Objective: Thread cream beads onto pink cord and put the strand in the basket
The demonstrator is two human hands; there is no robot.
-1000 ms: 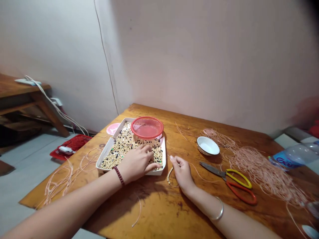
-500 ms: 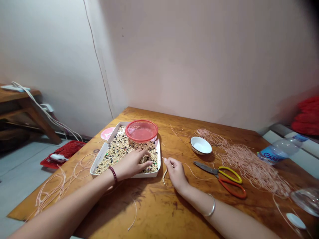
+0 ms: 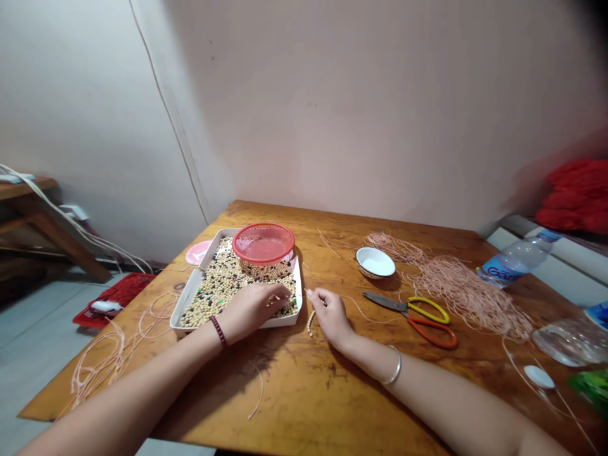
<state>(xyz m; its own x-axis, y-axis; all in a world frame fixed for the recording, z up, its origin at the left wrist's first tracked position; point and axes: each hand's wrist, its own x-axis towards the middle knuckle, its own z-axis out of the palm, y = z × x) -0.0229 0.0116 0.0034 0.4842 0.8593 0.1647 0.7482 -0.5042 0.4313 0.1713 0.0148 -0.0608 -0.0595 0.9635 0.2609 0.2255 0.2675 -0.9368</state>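
Note:
My left hand (image 3: 251,306) rests in the white tray (image 3: 185,303) full of small mixed beads (image 3: 221,285), fingers curled and pinched at the beads near the tray's right front corner. My right hand (image 3: 329,315) lies on the wooden table (image 3: 304,380) just right of the tray, fingers pinched on a thin pink cord. A short run of pale beads (image 3: 310,322) strung on that cord hangs beside the hand. A red mesh basket (image 3: 263,242) sits on the far end of the tray.
A small white bowl (image 3: 375,262), scissors with yellow and orange handles (image 3: 418,313) and a heap of pink cords (image 3: 456,288) lie to the right. Water bottles (image 3: 515,261) lie at the far right. Loose cords (image 3: 109,348) trail at the table's left edge.
The camera has swung to the right and down a little. My left hand's fingers have drawn together over the beads. My right hand stays by the cord.

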